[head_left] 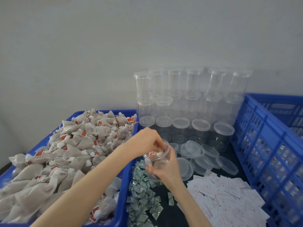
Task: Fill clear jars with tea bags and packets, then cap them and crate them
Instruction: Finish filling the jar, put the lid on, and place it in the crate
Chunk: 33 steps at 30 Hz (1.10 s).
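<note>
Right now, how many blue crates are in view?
2. One solid-walled blue bin at left, heaped with tea bags; one latticed blue crate at right, beside the stacked clear jars. More may sit outside the frame.

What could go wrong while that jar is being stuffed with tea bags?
The jar is tilted and held up only by the right hand, so it might slip while the left hand pushes tea bags in. A bag tag or string could catch on the rim. The stacked empty jars just behind could topple if bumped.
</note>
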Available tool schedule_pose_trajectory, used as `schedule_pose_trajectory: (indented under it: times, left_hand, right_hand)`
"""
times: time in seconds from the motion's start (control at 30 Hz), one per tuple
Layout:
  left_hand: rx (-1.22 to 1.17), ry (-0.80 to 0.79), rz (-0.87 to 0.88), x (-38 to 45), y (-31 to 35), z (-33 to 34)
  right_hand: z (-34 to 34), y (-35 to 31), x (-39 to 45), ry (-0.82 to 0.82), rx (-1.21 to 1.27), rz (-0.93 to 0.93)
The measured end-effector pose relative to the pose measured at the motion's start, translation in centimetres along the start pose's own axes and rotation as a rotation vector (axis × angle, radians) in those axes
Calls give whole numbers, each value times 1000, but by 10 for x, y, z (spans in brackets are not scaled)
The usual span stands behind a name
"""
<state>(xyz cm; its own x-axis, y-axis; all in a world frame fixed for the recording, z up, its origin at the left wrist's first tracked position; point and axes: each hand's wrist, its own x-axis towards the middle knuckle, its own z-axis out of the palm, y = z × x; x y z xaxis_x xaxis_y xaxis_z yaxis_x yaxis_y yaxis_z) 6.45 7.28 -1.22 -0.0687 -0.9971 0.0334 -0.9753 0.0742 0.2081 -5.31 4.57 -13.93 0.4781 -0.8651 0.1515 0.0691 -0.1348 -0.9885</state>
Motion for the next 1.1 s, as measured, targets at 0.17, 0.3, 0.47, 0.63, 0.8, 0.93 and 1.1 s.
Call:
schedule_pose_trajectory:
  times: [0.17,0.3,0.47,0.63,0.8,0.93,1.1]
  left_hand:
    - [246,-323,-5,10,13,13]
    - [239,-366,35,14,19,19]
    - [115,-224,111,14,28,20]
    - [-221,225,-6,15,22,7]
    - [107,141,-307,40,-1,36]
    - [297,-187,-350,55,-10,89]
    - [418,-304,-371,62,-22,128]
  right_hand:
    - [-3,2,-11,-21,-20,-28]
    - [-8,9,-14,1,17,10]
    - [-25,9,-14,27,24,34]
    - [-45,7,-20,59,-29,-14]
    - [-63,9,-28,157,-27,-27]
    - [-68,10,-30,209,-21,6]
    - [-70,5,-30,208,-54,-21]
